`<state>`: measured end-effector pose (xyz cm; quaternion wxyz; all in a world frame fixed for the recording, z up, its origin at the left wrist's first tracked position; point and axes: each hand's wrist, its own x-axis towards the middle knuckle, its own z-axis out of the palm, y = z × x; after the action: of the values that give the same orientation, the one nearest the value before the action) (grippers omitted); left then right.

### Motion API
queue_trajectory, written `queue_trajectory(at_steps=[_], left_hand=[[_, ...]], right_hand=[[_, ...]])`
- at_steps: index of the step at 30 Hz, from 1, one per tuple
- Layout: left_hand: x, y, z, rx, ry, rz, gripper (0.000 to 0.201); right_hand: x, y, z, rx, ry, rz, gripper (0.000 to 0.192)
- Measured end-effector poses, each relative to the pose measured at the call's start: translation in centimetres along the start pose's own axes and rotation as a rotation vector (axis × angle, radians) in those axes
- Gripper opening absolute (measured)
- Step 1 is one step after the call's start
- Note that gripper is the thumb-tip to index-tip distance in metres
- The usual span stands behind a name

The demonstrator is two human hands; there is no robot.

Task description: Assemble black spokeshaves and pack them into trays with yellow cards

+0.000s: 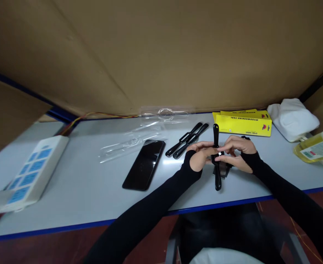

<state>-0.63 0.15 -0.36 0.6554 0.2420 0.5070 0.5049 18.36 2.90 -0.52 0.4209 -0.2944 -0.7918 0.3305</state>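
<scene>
Pinching a long black tool (216,161) at its middle w/ both hands, just above the pale tabletop (90,183), near the front edge, approx centre-right of view. Tool runs 12-to-6 o'clock: rounded knob end at 12, slim handle end at 6 jutting past the fingers. Glossy black plastic; small bright spot (screw or pin?) at mid-joint, too small to tell.

L hand (198,157): at 9 o'clock of tool, fingers curled, thumb + fingertips pressed on the mid section, prob. to steady it. R hand (237,152): at 3 o'clock, fingertips pinched on same joint, seemingly working the bright spot. Both in black sleeves. Small dark piece under tool, unclear.

Outward: two more black handles (187,141) lying together at 10 o'clock, close by. Black phone (145,165) face up at 9 o'clock, further off. Clear plastic wrap (147,132) at 10–11. Yellow box (243,124) at 1 o'clock, white cloth bundle (292,117) beyond it. Pale case w/ blue labels (32,172) far at 9. Cardboard wall (161,55) along 12.
</scene>
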Motion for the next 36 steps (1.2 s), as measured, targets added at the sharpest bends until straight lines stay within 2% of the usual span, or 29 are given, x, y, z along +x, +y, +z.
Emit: queue_trajectory(at_steps=[6,11,15,23,29,36], left_hand=[[-0.6,0.1,0.1,-0.041,0.014,-0.041,0.045],[-0.6,-0.3,0.0,-0.062,-0.007,-0.042,0.046],[0.1,-0.5,-0.2,-0.059,-0.020,-0.059,0.052],[-0.1,0.5,0.5,0.001,0.072,-0.005,0.050],[-0.1,0.7,0.3,0.005,0.089,-0.026,0.048],[0.1,0.5,0.1,0.022,0.115,0.015,0.050]], right_hand=[[0.3,-1.1,0.8,0.038,0.066,0.112,0.031],[-0.1,-0.4,0.3,0.165,-0.003,0.173,0.029],[-0.2,-0.1,-0.6,0.167,-0.062,0.239,0.026],[-0.2,-0.6,0.3,0.181,-0.025,0.500,0.035],[-0.1,-0.5,0.3,0.069,-0.014,0.294,0.026],[0.3,-1.2,0.3,-0.136,0.030,0.073,0.015]])
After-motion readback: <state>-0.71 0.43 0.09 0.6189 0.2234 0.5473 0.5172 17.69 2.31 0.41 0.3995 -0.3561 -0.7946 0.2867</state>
